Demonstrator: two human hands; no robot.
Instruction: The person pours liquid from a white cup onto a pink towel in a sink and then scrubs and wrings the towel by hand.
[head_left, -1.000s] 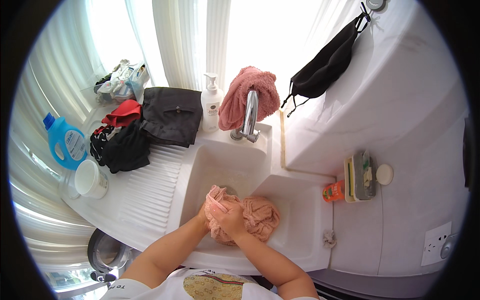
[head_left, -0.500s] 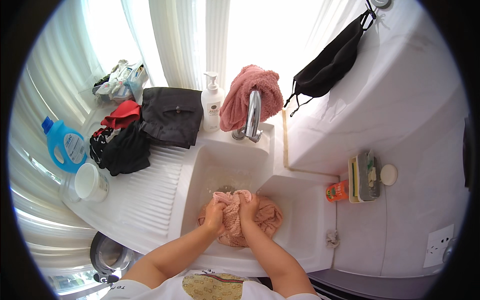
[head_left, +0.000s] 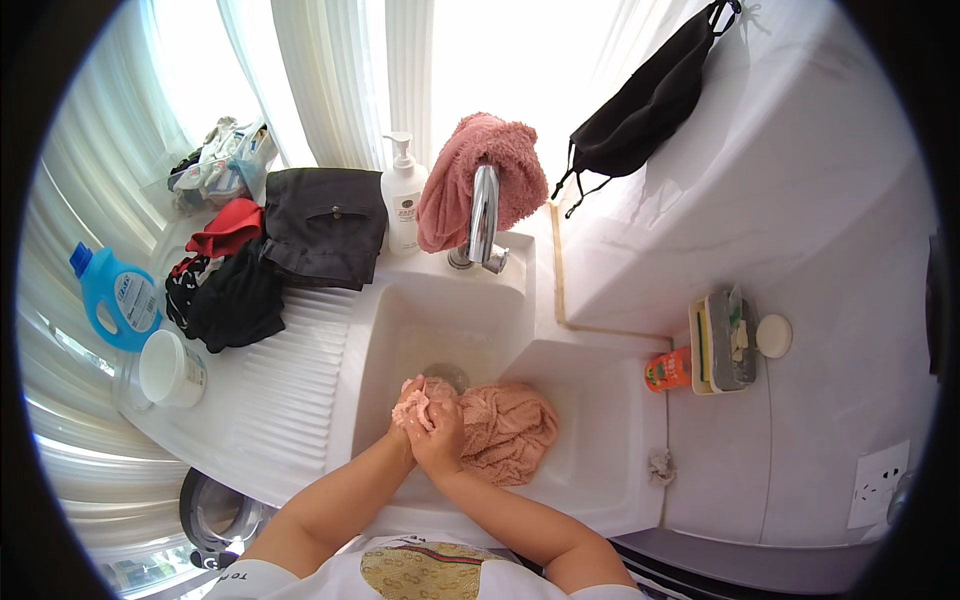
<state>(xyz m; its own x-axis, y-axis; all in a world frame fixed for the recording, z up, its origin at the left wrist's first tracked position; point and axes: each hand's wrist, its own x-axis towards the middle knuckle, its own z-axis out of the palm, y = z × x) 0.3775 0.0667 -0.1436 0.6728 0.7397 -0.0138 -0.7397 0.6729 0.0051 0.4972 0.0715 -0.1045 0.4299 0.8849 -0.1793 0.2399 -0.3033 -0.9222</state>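
Note:
A wet pink towel point(head_left: 512, 428) lies bunched in the white sink basin point(head_left: 560, 370), in shallow water. One end of it is gathered between my two hands, close to the drain point(head_left: 446, 376). My left hand point(head_left: 401, 412) is closed around that end, its fingers partly covered by the cloth. Pressed against it from the right, my right hand point(head_left: 440, 440) grips the same gathered part. The rest of the towel spreads to the right of my hands.
Behind the basin, a darker pink cloth point(head_left: 445, 205) hangs over the chrome faucet point(head_left: 484, 215), beside a white pump bottle point(head_left: 403, 200). Folded dark trousers point(head_left: 325, 225), black clothing point(head_left: 235, 310), a blue detergent bottle point(head_left: 118, 300) and a white tub point(head_left: 172, 370) stand left. An orange bottle point(head_left: 668, 369) stands right.
Both hands have moved left and come together on one end of the towel. Its remaining part now lies to their right, and the drain shows more. The view has shifted slightly.

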